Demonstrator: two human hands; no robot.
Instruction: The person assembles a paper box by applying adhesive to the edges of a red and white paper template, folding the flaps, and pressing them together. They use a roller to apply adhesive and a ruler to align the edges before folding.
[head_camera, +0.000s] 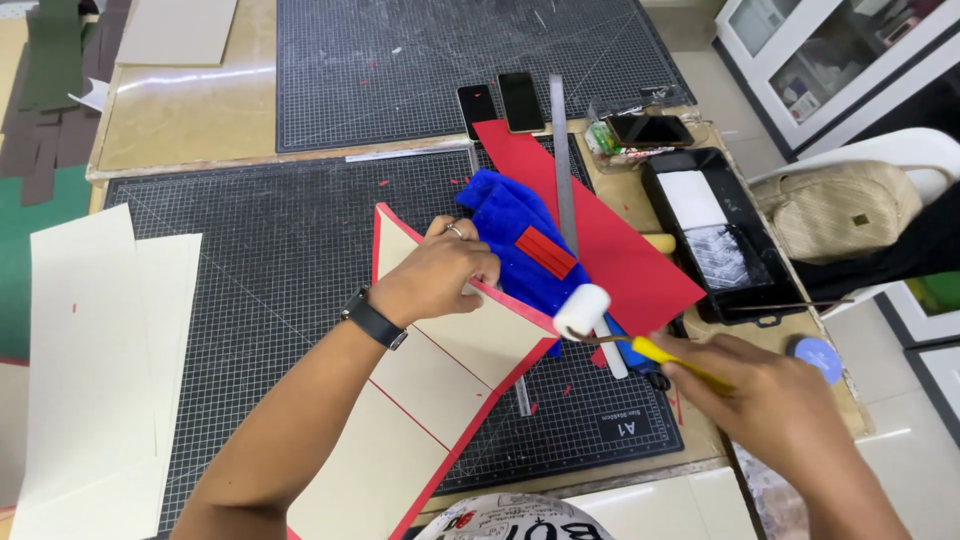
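Now the left hand presses flat, fingers curled over the upper edge of the cream board with its red border, lying on the cutting mat. The right hand is closed around the yellow handle of the roller, whose white head hovers at the board's right edge. Risk here: the roller could run off that edge onto the blue cloth just beside it, or the board could skid if the left hand eases up.
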